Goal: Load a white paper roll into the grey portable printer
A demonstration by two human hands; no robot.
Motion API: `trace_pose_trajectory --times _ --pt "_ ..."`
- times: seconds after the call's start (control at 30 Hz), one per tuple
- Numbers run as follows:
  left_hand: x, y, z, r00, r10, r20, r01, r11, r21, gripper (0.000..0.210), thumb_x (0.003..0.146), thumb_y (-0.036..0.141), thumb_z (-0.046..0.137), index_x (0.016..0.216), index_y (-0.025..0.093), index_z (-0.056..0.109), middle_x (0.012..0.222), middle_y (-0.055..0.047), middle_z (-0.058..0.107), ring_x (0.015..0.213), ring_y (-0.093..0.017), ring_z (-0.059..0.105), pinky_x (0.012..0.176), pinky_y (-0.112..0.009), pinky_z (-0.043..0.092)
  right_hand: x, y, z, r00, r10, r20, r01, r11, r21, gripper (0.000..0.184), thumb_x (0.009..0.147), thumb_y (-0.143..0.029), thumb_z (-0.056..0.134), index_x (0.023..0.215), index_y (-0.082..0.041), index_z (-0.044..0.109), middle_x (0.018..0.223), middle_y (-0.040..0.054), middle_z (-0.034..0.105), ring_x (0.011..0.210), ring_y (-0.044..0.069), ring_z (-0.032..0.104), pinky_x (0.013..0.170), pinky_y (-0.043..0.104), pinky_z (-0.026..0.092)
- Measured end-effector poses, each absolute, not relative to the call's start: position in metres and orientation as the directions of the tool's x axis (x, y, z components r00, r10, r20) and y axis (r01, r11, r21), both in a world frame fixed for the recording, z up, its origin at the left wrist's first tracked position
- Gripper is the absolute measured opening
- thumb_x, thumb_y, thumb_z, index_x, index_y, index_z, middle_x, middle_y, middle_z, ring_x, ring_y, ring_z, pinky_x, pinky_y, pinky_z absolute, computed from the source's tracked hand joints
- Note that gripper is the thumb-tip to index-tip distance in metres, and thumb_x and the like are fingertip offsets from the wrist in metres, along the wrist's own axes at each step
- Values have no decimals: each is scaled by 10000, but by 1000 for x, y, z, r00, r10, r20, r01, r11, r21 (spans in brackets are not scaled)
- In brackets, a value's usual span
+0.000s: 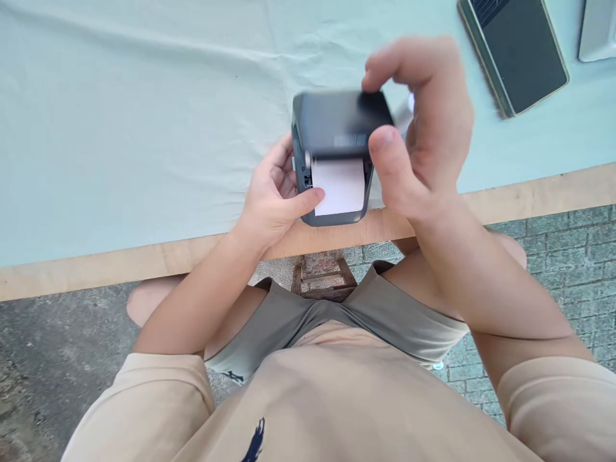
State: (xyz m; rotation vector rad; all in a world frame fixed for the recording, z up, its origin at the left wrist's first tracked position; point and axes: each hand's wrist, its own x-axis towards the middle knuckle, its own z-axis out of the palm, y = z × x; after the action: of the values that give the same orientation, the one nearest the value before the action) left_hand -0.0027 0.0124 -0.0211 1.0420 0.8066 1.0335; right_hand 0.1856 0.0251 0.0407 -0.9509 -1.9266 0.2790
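A small dark label printer (304,173) is held near the table's front edge, its lid (332,122) raised. From the opening a strip of white paper (339,186) lies over the printer's near end. My left hand (274,192) grips the printer from the left, thumb on the paper's left edge; the other fingers are partly hidden beneath. My right hand (428,128) has its thumb and index finger at the lid's right corners, slightly blurred. Its remaining fingers are curled.
A phone (522,54) lies at the upper right on the pale cloth (144,128), with a light-coloured object (599,32) beside it. The table's bare wooden edge (192,255) runs in front of my lap. A wooden stool (322,285) shows between my legs.
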Motion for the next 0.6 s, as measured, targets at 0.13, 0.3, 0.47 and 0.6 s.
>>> trace_pose_trajectory --times 0.13,0.3,0.47,0.6 --pt "-2 13 -20 339 939 -63 -272 162 949 670 597 379 840 1211 270 593 1320 -81 612 1278 -333 562 1024 -433 539 185 15 29 -294 747 596 571 637 -517 173 939 -321 443 1004 -213 561 1034 58 607 1049 157 600 938 371 538" --pt "-3 14 -19 342 938 -46 -297 154 942 694 582 428 864 1193 252 586 1362 -92 590 1359 -345 502 1065 -418 521 187 9 21 -246 870 428 590 484 -646 303 944 -447 436 1174 -257 489 1221 69 542 1241 205 530 954 405 545" --pt "-2 12 -17 353 935 -36 -366 174 914 600 650 449 833 1162 246 592 1368 -88 597 1363 -323 509 1103 -419 494 188 4 13 -244 951 191 449 286 -847 520 952 -511 446 1392 -280 292 1345 72 505 1043 127 615 755 252 562" --pt "0 12 -15 345 938 -41 -425 195 884 466 728 430 779 1128 251 621 1348 -74 620 1365 -306 510 1130 -425 471 188 2 9 -274 954 119 296 202 -934 642 921 -540 515 1430 -284 221 1206 37 592 862 76 622 666 198 531"
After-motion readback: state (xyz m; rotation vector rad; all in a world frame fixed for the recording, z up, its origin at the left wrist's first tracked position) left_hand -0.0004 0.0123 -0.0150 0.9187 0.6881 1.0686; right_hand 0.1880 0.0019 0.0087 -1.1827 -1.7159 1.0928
